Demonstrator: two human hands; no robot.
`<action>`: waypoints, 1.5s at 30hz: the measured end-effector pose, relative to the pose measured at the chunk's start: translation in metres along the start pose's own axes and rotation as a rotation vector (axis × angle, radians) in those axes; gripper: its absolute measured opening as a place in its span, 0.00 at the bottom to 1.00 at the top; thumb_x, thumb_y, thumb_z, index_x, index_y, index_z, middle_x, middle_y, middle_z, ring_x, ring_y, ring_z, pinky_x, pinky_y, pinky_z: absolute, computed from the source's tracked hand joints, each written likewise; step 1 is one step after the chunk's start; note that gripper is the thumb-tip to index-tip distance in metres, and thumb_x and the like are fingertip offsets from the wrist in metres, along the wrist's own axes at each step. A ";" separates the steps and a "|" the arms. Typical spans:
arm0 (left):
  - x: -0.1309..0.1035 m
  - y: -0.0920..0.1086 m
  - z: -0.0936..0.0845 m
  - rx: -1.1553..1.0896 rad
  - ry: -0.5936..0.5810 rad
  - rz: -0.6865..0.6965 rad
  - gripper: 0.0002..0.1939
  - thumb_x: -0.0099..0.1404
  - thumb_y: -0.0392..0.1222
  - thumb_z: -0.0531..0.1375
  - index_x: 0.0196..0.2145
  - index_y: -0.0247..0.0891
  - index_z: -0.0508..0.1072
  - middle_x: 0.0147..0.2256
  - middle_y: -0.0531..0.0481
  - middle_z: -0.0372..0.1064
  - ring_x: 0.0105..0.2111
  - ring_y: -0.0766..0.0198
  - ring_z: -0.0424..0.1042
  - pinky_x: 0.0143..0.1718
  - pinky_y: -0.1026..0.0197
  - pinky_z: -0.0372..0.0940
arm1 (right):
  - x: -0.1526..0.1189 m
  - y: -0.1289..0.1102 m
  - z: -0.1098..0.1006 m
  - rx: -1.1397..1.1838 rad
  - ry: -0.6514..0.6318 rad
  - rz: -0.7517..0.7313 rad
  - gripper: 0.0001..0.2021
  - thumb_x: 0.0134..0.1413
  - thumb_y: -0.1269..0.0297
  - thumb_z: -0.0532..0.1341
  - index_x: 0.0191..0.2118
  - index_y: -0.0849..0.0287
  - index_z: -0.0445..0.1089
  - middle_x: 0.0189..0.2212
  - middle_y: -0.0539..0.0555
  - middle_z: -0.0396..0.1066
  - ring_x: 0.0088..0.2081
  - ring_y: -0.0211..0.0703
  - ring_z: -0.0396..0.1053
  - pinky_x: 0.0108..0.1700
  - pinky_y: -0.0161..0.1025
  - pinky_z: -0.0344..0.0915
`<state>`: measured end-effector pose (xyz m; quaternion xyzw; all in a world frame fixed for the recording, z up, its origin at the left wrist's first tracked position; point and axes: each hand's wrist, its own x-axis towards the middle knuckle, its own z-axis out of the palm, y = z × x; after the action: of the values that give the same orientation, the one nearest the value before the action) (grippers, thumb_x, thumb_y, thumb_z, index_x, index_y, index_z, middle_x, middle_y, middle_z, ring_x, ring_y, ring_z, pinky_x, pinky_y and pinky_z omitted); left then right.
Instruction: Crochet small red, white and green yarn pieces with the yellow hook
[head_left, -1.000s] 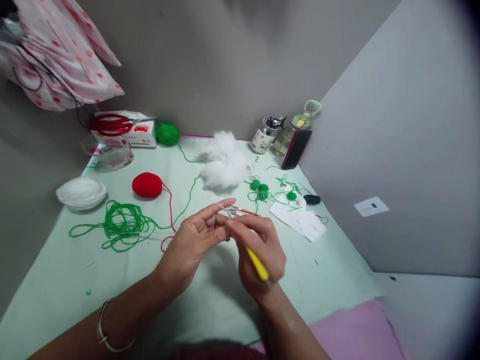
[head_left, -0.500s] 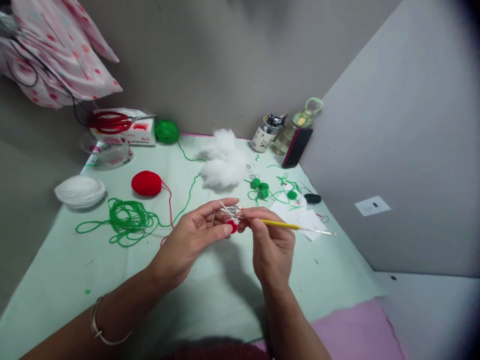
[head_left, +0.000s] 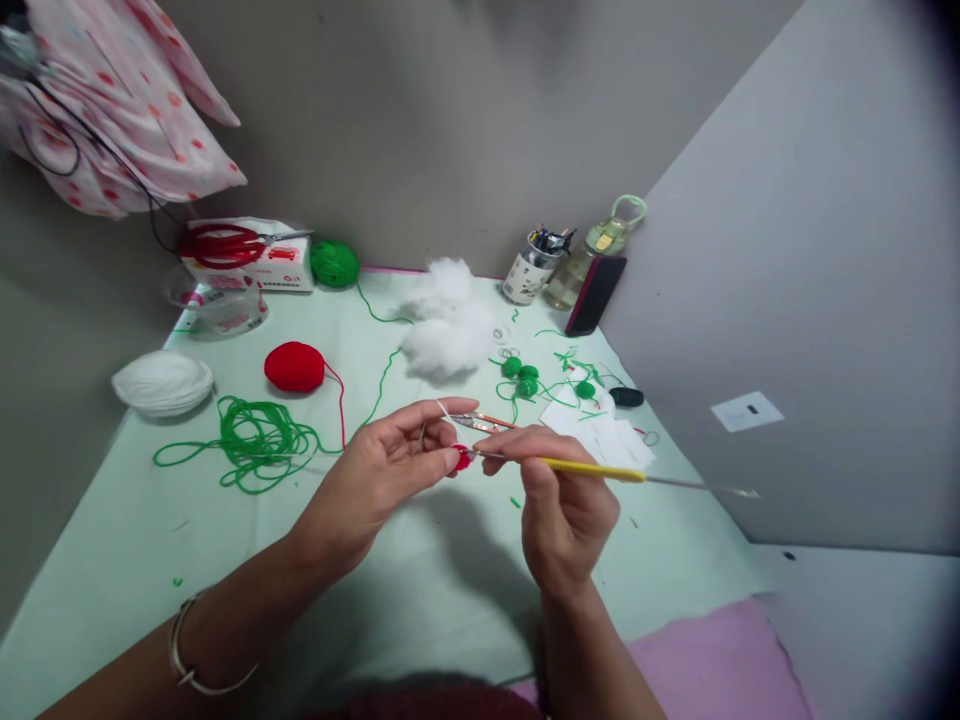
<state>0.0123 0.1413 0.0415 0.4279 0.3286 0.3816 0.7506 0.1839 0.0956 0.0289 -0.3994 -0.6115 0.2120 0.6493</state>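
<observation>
Between thumb and fingers, my left hand [head_left: 375,480] pinches a small red crochet piece [head_left: 463,459]. White yarn [head_left: 442,408] runs over its raised index finger. My right hand [head_left: 566,500] grips a crochet hook [head_left: 592,468] by its yellow handle, with one metal end at the red piece and the other pointing right. Just behind the fingers lies a small pair of snips [head_left: 480,422] with orange on it, partly hidden by my hands. Red yarn from a red ball [head_left: 294,367] leads toward my left hand.
A tangle of green yarn [head_left: 262,440] and a white yarn ball [head_left: 162,383] lie left. White stuffing [head_left: 446,325] sits behind my hands. Small green crocheted balls [head_left: 527,380] and papers [head_left: 592,430] lie right, before a phone [head_left: 596,296], pen cup [head_left: 527,270] and bottle [head_left: 577,265].
My right hand has moved right and slightly down with the crochet hook, whose far end now reaches further right. More of the snips shows. My left hand has barely shifted.
</observation>
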 end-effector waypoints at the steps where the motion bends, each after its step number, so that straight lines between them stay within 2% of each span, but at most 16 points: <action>1: 0.000 -0.001 0.000 0.008 -0.005 0.007 0.17 0.64 0.39 0.70 0.51 0.51 0.82 0.34 0.55 0.70 0.37 0.68 0.69 0.47 0.64 0.65 | 0.000 0.000 0.000 -0.035 -0.006 -0.047 0.10 0.70 0.72 0.56 0.45 0.55 0.76 0.37 0.53 0.81 0.34 0.41 0.76 0.39 0.45 0.73; 6: 0.000 -0.003 -0.001 0.009 0.002 0.015 0.17 0.64 0.39 0.70 0.51 0.51 0.82 0.34 0.56 0.70 0.36 0.69 0.69 0.47 0.63 0.65 | -0.003 0.002 0.001 -0.169 -0.068 -0.223 0.13 0.68 0.74 0.56 0.51 0.56 0.74 0.39 0.56 0.81 0.40 0.46 0.79 0.40 0.48 0.75; 10: -0.001 -0.003 0.001 0.002 0.021 0.014 0.19 0.63 0.39 0.70 0.52 0.49 0.81 0.34 0.55 0.70 0.37 0.67 0.70 0.47 0.62 0.66 | -0.004 0.001 0.002 -0.263 -0.075 -0.313 0.10 0.69 0.72 0.57 0.48 0.58 0.75 0.40 0.59 0.81 0.40 0.46 0.79 0.39 0.45 0.76; 16: 0.000 -0.002 0.002 0.018 0.017 0.028 0.20 0.63 0.39 0.71 0.52 0.50 0.81 0.34 0.55 0.69 0.37 0.68 0.70 0.47 0.63 0.67 | -0.005 0.002 0.002 -0.208 -0.070 -0.302 0.11 0.68 0.74 0.57 0.49 0.58 0.75 0.37 0.56 0.80 0.41 0.44 0.79 0.40 0.44 0.76; 20: 0.000 -0.004 0.003 0.007 0.023 0.026 0.21 0.62 0.40 0.71 0.53 0.51 0.81 0.34 0.55 0.70 0.37 0.68 0.70 0.45 0.64 0.67 | -0.008 0.005 0.005 -0.235 -0.041 -0.331 0.10 0.68 0.73 0.58 0.48 0.60 0.76 0.42 0.60 0.81 0.41 0.45 0.79 0.40 0.44 0.77; 27: -0.003 -0.003 0.005 0.007 0.044 0.022 0.22 0.62 0.38 0.72 0.53 0.49 0.81 0.34 0.56 0.68 0.36 0.69 0.70 0.47 0.64 0.67 | -0.006 0.005 0.003 -0.161 -0.035 -0.237 0.12 0.69 0.72 0.57 0.50 0.54 0.75 0.37 0.55 0.81 0.39 0.46 0.79 0.38 0.47 0.76; 32: -0.002 -0.004 0.008 -0.027 0.013 -0.016 0.23 0.61 0.40 0.72 0.54 0.47 0.80 0.33 0.55 0.68 0.36 0.67 0.69 0.45 0.63 0.67 | -0.009 0.006 0.008 -0.203 -0.010 -0.214 0.12 0.68 0.71 0.59 0.48 0.51 0.77 0.40 0.55 0.80 0.40 0.46 0.78 0.40 0.46 0.75; 36: 0.001 0.002 0.006 -0.035 -0.114 -0.066 0.25 0.58 0.36 0.73 0.54 0.48 0.81 0.32 0.55 0.68 0.36 0.67 0.69 0.46 0.62 0.67 | -0.003 0.010 0.006 0.051 0.071 0.021 0.08 0.69 0.67 0.60 0.42 0.52 0.77 0.34 0.52 0.78 0.37 0.43 0.77 0.40 0.43 0.75; 38: 0.002 0.008 0.002 0.020 -0.167 -0.066 0.22 0.61 0.36 0.71 0.53 0.50 0.82 0.32 0.56 0.67 0.34 0.68 0.68 0.45 0.62 0.67 | 0.000 0.011 0.003 0.214 0.055 0.134 0.07 0.69 0.64 0.60 0.40 0.53 0.76 0.32 0.50 0.77 0.34 0.41 0.75 0.37 0.41 0.74; 40: 0.002 0.012 -0.002 0.083 -0.170 -0.042 0.18 0.64 0.38 0.69 0.51 0.51 0.82 0.31 0.56 0.67 0.33 0.68 0.68 0.45 0.62 0.67 | 0.003 0.011 0.000 0.279 0.004 0.182 0.08 0.70 0.62 0.60 0.39 0.54 0.75 0.31 0.50 0.76 0.31 0.39 0.74 0.33 0.39 0.72; 42: 0.001 0.013 -0.006 0.137 -0.130 -0.005 0.16 0.65 0.39 0.68 0.51 0.51 0.83 0.32 0.55 0.68 0.34 0.68 0.69 0.45 0.62 0.67 | 0.003 0.008 -0.002 0.223 -0.023 0.156 0.08 0.70 0.62 0.59 0.39 0.55 0.74 0.31 0.51 0.77 0.31 0.40 0.74 0.33 0.40 0.71; 45: 0.001 0.012 -0.007 0.200 -0.062 0.050 0.16 0.66 0.41 0.68 0.52 0.49 0.82 0.33 0.54 0.69 0.35 0.66 0.70 0.45 0.62 0.68 | 0.001 0.002 -0.002 0.022 -0.025 0.003 0.08 0.70 0.66 0.57 0.41 0.55 0.75 0.32 0.53 0.78 0.34 0.43 0.76 0.36 0.45 0.73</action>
<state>0.0031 0.1489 0.0494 0.5205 0.3309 0.3520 0.7041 0.1862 0.0975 0.0283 -0.3904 -0.6165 0.2247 0.6458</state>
